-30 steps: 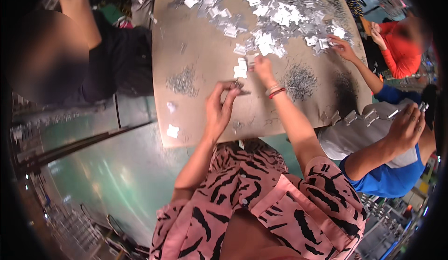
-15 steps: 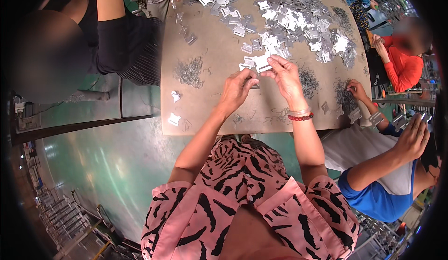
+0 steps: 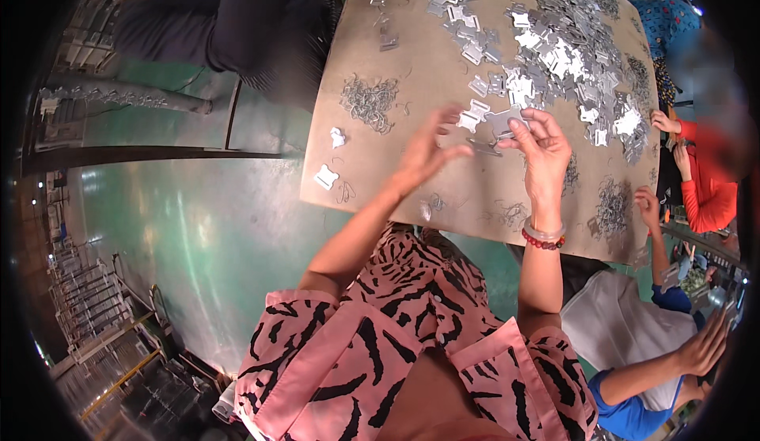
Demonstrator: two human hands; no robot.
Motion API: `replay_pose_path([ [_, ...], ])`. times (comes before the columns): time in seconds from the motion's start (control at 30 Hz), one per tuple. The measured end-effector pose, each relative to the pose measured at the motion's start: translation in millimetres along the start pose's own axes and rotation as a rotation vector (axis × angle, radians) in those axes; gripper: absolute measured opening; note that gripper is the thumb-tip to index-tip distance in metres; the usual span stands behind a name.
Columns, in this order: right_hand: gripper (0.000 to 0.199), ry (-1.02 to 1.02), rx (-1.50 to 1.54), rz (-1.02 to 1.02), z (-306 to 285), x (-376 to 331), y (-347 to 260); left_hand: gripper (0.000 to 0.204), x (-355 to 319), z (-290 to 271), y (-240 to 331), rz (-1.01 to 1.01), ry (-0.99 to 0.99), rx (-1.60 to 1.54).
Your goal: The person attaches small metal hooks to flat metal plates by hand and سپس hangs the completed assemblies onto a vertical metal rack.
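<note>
head view, and we're looking down on the brown table (image 3: pixel 396 69), strewn with shiny metal plates. right hand (image 3: pixel 542 152) has its fingers closed round one flat plate (image 3: pixel 504 120), held just above the table at the near edge of the big plate pile (image 3: pixel 554 53). left hand (image 3: pixel 423 152) hovers beside it, fingers spread and holding nothing, blurred with motion. between the two hands a thin metal pin (image 3: pixel 483 148) seems to lie on the table, though it's hard to be sure.

my read: this is the pick-and-fit step, one plate in hand and a wire part wanted for it. the next move calls for the left hand to pinch a small piece cleanly, from the wire heap (image 3: pixel 368 100) or from the pin, and bring it to the plate without knocking the pile.

hard to make out: the plate's shape under the fingers, and the small wire bits. other people's hands (image 3: pixel 661 120) work at the right edge, partly cut off.
</note>
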State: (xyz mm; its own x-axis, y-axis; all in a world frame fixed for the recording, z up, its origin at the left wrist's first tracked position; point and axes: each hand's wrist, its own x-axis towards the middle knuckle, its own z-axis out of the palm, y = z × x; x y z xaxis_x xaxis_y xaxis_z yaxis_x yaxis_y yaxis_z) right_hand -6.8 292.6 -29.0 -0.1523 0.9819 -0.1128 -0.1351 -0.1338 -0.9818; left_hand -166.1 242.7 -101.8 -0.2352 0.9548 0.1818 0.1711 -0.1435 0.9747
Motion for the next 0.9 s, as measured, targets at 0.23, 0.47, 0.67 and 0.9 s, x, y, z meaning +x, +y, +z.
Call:
replay_pose_path([
  [0.23,0.014,0.062,-0.041,-0.070,1,15,3,0.022,46,-62,-149,-0.300,-0.077,0.745],
  [0.47,0.013,0.061,-0.012,-0.045,0,21,8,0.014,55,-53,-128,-0.174,-0.041,0.846],
  [0.67,0.014,-0.005,-0.028,-0.040,9,11,8,0.018,73,-49,-5,-0.151,-0.098,0.229],
  [0.9,0.013,-0.033,-0.028,-0.049,15,-6,5,0.021,50,-32,78,-0.246,-0.388,-0.303],
])
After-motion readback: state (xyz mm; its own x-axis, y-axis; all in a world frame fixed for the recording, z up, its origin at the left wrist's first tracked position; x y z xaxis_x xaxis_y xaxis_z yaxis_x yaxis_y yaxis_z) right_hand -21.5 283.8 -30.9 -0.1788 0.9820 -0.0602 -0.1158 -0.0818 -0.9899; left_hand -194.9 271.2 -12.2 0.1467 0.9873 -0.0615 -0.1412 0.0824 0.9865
